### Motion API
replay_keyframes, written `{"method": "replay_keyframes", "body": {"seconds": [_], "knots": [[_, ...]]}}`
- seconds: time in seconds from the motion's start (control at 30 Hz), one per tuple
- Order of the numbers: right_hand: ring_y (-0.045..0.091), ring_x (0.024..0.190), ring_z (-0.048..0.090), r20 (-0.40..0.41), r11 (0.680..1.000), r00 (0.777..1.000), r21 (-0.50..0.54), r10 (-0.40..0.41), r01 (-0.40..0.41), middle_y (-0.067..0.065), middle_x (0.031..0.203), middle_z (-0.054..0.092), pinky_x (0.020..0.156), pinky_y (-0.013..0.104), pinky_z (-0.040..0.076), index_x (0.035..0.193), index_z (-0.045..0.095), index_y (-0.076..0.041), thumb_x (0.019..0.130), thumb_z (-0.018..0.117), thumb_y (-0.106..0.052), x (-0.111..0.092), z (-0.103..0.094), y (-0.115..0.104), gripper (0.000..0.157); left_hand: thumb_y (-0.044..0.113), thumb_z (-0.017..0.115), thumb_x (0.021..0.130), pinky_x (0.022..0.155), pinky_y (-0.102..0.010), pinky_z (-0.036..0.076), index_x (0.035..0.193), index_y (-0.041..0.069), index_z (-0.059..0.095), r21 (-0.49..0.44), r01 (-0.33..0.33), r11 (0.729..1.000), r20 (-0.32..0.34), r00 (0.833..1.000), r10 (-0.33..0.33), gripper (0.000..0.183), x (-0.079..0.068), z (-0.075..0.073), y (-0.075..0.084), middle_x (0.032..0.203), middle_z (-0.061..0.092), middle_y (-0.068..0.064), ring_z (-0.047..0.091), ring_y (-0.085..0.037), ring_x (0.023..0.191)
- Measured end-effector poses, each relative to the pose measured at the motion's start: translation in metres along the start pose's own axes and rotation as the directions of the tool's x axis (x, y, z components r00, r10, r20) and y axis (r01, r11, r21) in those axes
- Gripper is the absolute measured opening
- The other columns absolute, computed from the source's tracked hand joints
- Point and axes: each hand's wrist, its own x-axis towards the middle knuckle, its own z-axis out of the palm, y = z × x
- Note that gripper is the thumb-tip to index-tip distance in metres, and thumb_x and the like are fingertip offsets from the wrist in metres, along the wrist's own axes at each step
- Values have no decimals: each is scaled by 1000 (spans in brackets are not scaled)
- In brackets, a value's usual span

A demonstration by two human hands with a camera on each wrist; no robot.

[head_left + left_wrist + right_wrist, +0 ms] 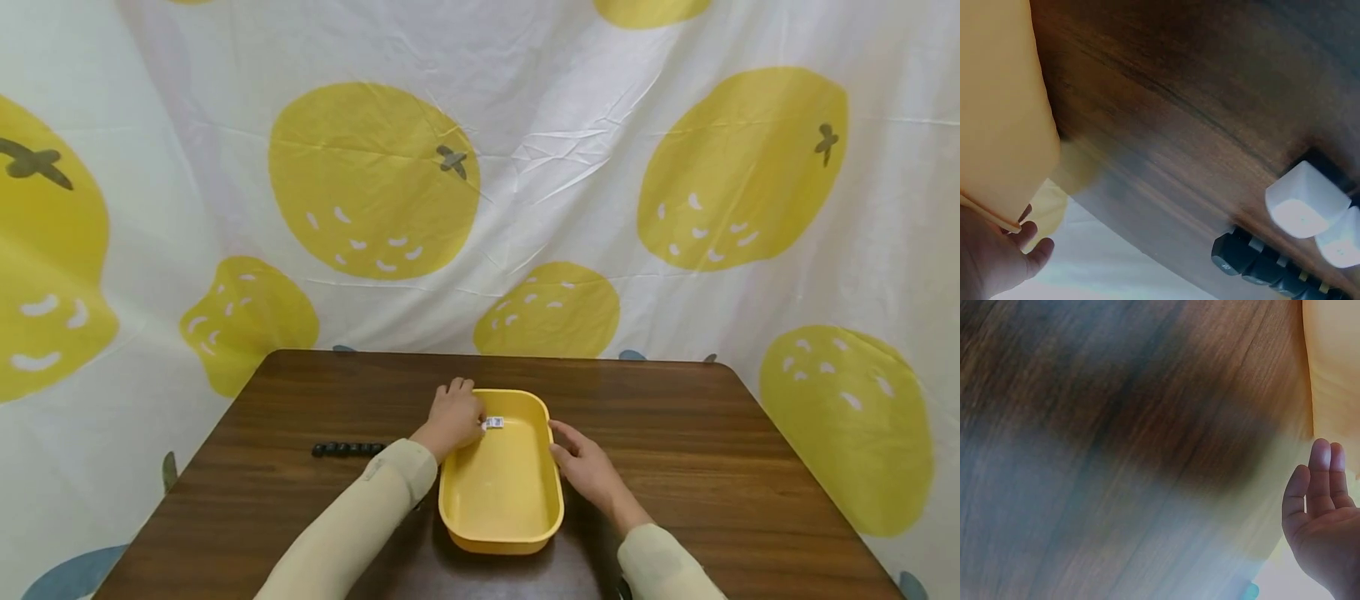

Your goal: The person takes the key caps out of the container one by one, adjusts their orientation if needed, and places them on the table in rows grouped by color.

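Note:
A yellow plastic bin (501, 500) with rounded corners stands on the table, its open top facing up. At its far left corner the left hand (456, 417) grips the rim, with some fingers outside. The thumb side reaches inside, beside a small white printed label (494, 422) on the bin; exactly what the thumb and index finger pinch is hidden. Along the bin's right side the right hand (588, 471) touches the rim and outer wall. In the right wrist view its fingers (1319, 475) look nearly straight against the yellow wall.
A row of black keycaps (347, 450) lies on the brown wooden table (720, 483), left of the bin. White keycaps (1307, 200) show near them in the left wrist view. Behind the table hangs a white cloth (555, 167) printed with yellow lemons.

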Motion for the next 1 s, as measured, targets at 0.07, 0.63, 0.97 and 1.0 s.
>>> {"method": "replay_keyframes", "body": {"seconds": [0.07, 0.63, 0.97, 1.0], "knots": [[20, 80, 59, 0, 1000, 1000, -4, 0, 0, 9, 91, 62, 74, 37, 53, 145, 50, -8, 101, 56, -13, 0, 0, -1, 44, 27, 72, 86, 100, -48, 37, 96, 24, 79, -21, -15, 1000, -22, 1000, 15, 12, 0, 1, -2, 132, 54, -9, 41, -30, 128], [21, 88, 62, -3, 1000, 1000, -7, 6, -6, 15, 111, 65, 79, 40, 54, 145, 50, -8, 101, 56, -13, 0, 0, 0, 45, 19, 76, 82, 83, -39, 48, 90, 13, 73, -186, -210, 960, -243, 956, 162, 11, -8, -15, -12, 88, 71, 1, 61, -19, 81], [20, 82, 60, -6, 1000, 1000, -25, -3, 3, 10, 93, 62, 76, 37, 53, 145, 50, -8, 101, 56, -13, 0, 1, 0, 45, 14, 72, 82, 80, -36, 50, 90, 11, 75, -280, -268, 922, -249, 948, 200, 9, -28, -28, -28, 87, 68, 0, 60, -16, 81], [20, 82, 60, -7, 1000, 1000, -25, -4, 4, 10, 93, 62, 76, 37, 53, 145, 50, -8, 101, 56, -12, 0, 2, 0, 45, 15, 72, 82, 78, -35, 50, 91, 11, 75, -292, -266, 919, -248, 949, 196, 10, -32, -30, -31, 87, 68, 0, 59, -16, 80]]}}
